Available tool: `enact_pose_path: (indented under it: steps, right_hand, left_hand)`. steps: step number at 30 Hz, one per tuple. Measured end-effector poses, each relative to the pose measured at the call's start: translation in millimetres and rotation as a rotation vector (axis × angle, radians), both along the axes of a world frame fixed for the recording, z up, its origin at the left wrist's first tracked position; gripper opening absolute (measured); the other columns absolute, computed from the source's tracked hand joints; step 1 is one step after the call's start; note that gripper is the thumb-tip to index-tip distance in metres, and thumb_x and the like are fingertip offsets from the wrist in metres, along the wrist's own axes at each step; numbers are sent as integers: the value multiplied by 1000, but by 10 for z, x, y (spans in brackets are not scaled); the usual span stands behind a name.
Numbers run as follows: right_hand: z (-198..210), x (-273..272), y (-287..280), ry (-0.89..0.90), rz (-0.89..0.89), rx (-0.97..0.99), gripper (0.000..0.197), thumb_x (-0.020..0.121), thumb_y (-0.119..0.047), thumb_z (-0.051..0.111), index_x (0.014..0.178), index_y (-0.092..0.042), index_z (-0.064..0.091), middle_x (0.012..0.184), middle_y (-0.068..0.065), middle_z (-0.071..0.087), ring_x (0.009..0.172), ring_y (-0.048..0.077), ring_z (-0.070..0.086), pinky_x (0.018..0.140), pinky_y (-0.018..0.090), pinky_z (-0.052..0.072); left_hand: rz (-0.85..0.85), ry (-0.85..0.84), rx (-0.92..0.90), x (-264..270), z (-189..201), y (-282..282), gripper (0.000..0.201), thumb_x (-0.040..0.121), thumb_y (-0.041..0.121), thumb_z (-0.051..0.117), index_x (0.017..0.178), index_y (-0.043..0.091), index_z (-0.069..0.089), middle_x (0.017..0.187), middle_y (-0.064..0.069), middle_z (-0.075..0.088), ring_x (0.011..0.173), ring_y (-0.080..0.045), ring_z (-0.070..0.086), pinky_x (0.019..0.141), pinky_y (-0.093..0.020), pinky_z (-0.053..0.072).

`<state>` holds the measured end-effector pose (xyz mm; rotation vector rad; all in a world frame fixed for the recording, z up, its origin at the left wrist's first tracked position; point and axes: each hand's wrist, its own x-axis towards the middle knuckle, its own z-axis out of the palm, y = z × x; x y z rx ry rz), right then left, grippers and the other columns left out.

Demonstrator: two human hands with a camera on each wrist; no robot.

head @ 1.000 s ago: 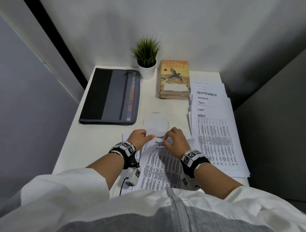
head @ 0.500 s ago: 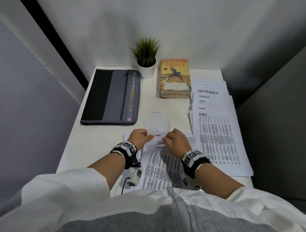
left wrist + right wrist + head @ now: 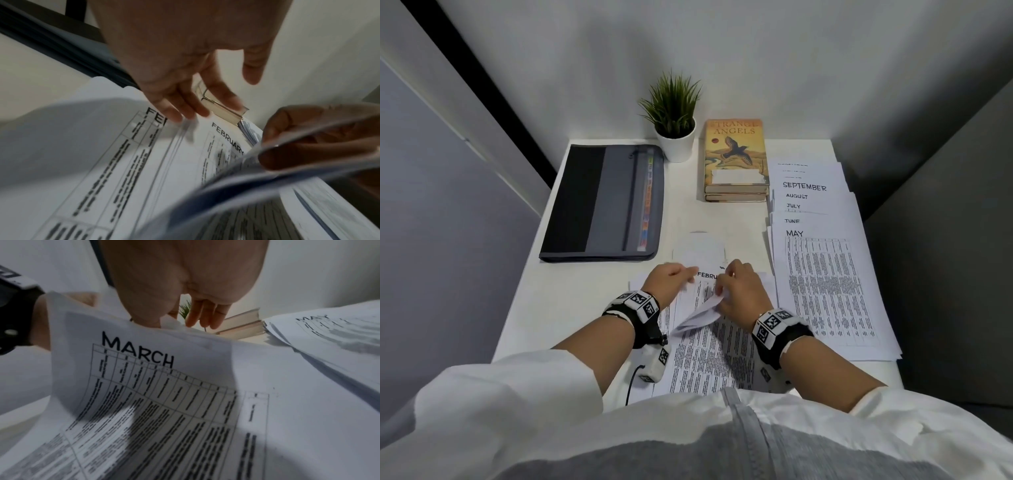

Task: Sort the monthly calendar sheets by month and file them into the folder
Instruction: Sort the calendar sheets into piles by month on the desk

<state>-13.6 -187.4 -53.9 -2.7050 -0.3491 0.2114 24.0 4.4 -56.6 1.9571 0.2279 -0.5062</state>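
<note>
Meanwhile, folder [image 3: 602, 202] flat, zipped.

left grip [image 3: 669, 279]: fingers extended, pressing down | right grip [image 3: 739, 291]: fingers curled, pinching, wrist raised

Bare desk [image 3: 688, 219] at frame centre lies open between folder [image 3: 602, 202] and books [image 3: 736, 161]. Sheets [image 3: 825, 274] fill the right side; a plant [image 3: 674, 116] stands at the back.

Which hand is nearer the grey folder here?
Left. The left hand rests on the sheets just below the grey folder; the right hand lies farther right, lifting the March sheet.
</note>
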Motion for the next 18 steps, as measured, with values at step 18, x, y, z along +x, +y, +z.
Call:
enact_pose_path:
  steps: [18]
  right_hand:
    - [-24,-76,101,-98,185,93,15,75,-16,74,84,-5,69,120,17,60,102,34,61,78,35,51]
  left_hand:
    - [-109,-149,78,71,-72,-49,3,84,19,72,82,19,69,86,7,70,87,-6,63,79,-21,45]
